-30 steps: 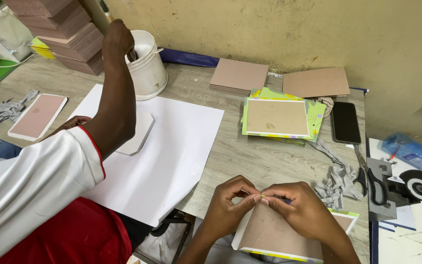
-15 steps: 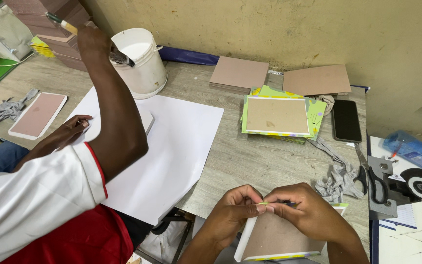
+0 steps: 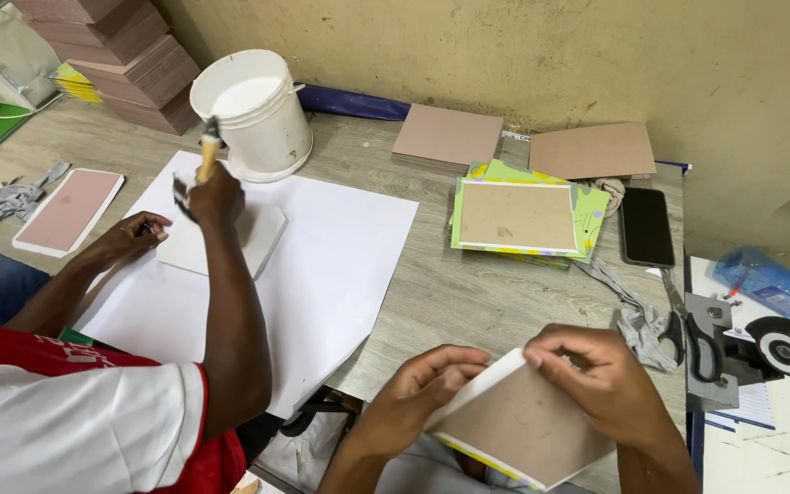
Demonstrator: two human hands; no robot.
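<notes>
2 hands (image 3: 505, 384) grip 1 board cover (image 3: 518, 425); 1 bucket (image 3: 253, 114), 1 phone (image 3: 646, 226).

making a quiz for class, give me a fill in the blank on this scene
1. Both hands, left hand and right hand, hold a brown ____.
2. The co-worker's hand grips a ____.
3. The bucket is coloured ____.
4. The black phone lies ____ on the table.

Missing words: board; brush; white; flat

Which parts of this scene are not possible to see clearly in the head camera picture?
- Underside of the board: faces away, and the left hand and right hand cover its top edge.
- Brush bristles: blurred by motion in the co-worker's hand.
- Bucket contents: only a pale surface shows.
- Machine: cut by the right edge.
</notes>
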